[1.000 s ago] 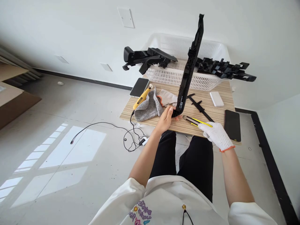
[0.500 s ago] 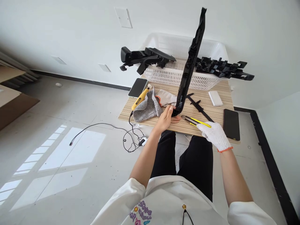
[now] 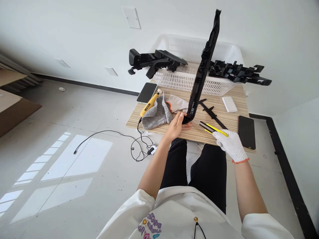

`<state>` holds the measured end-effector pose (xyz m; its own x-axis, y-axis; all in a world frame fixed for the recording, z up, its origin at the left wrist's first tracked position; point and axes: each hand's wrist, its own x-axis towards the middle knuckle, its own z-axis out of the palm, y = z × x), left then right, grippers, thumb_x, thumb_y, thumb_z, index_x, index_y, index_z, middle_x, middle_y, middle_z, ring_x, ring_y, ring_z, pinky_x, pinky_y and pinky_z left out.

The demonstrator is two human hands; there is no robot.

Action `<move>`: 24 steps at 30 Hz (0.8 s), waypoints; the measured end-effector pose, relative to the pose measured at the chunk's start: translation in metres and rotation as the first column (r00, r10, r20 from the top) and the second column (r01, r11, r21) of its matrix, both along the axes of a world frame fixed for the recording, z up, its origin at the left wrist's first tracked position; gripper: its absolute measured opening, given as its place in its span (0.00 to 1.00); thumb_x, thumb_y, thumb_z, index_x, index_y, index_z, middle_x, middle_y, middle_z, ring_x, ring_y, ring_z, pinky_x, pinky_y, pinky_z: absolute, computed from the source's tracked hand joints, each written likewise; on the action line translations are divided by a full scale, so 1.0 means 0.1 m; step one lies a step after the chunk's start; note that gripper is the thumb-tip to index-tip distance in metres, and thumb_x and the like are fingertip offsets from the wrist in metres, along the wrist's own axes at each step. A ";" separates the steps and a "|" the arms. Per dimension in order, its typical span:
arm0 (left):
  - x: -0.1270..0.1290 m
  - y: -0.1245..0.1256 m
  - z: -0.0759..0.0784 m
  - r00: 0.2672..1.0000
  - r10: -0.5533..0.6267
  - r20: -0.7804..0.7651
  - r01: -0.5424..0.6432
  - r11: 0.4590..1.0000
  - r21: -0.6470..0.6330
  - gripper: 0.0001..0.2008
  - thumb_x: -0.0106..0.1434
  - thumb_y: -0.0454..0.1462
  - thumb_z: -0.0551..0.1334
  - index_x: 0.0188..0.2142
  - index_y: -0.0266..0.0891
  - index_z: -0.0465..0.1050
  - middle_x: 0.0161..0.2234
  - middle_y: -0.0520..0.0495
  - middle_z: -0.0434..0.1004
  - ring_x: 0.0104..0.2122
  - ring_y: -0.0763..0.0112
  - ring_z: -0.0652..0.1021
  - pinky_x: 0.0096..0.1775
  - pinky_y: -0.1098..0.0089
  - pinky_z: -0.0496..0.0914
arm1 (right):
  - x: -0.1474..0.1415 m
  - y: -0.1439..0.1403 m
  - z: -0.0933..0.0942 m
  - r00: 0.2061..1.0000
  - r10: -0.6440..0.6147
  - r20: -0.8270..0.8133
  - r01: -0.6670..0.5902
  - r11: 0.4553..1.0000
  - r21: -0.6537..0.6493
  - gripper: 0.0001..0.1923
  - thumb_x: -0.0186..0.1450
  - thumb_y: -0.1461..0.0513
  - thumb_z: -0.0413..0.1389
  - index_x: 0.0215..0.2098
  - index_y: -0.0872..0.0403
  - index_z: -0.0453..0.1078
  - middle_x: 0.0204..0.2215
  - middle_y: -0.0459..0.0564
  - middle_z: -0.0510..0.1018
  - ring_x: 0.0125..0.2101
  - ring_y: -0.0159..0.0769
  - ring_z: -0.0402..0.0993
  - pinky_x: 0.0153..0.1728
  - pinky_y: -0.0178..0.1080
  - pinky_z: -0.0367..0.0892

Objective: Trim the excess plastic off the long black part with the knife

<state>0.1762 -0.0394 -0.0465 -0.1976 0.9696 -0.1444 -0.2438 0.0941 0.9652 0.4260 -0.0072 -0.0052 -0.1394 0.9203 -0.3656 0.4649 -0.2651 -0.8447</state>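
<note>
My bare left hand (image 3: pixel 176 125) grips the lower end of a long black plastic trim piece (image 3: pixel 202 69), which rises tilted above the small table. In a white knit glove with an orange cuff, my right hand (image 3: pixel 229 142) is closed around a yellow and black utility knife (image 3: pixel 211 128). Its blade is out and points left toward the trim's lower end, a short gap away from it. Behind the knife lies a black caliper (image 3: pixel 213 114). Beside my left hand are a grey cloth (image 3: pixel 157 114) and another white glove (image 3: pixel 177 103).
A white plastic basket (image 3: pixel 178 81) with several black plastic parts (image 3: pixel 157 61) across it stands at the table's back. A yellow corded tool (image 3: pixel 149 105) and a phone (image 3: pixel 147 93) lie left. A white box (image 3: pixel 229 104) and a black phone (image 3: pixel 246 132) lie right. A cable (image 3: pixel 109 131) trails over the floor.
My right hand has moved slightly right with the utility knife, so the blade is farther from the trim piece. My left hand keeps its hold, and the trim has barely shifted.
</note>
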 end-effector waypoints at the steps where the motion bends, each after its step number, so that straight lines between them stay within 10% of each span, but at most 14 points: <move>1: 0.00 0.00 0.00 1.000 -0.001 0.002 0.001 1.000 -0.001 0.23 0.72 0.59 0.55 0.47 0.43 0.66 0.29 0.48 0.79 0.43 0.52 0.87 0.47 0.50 0.82 | 0.00 0.00 0.00 1.000 -0.002 -0.003 0.002 1.000 -0.001 0.19 0.58 0.49 0.65 0.36 0.57 0.76 0.15 0.42 0.67 0.15 0.26 0.56 0.13 0.31 0.50; 24: 0.00 0.02 -0.03 0.998 -0.049 -0.035 0.051 0.997 0.052 0.13 0.70 0.48 0.61 0.45 0.41 0.69 0.39 0.48 0.78 0.39 0.62 0.86 0.39 0.62 0.84 | -0.21 0.22 -0.17 0.969 0.033 -0.246 -0.026 0.999 0.033 0.15 0.57 0.52 0.67 0.33 0.55 0.74 0.12 0.40 0.64 0.15 0.26 0.56 0.14 0.30 0.49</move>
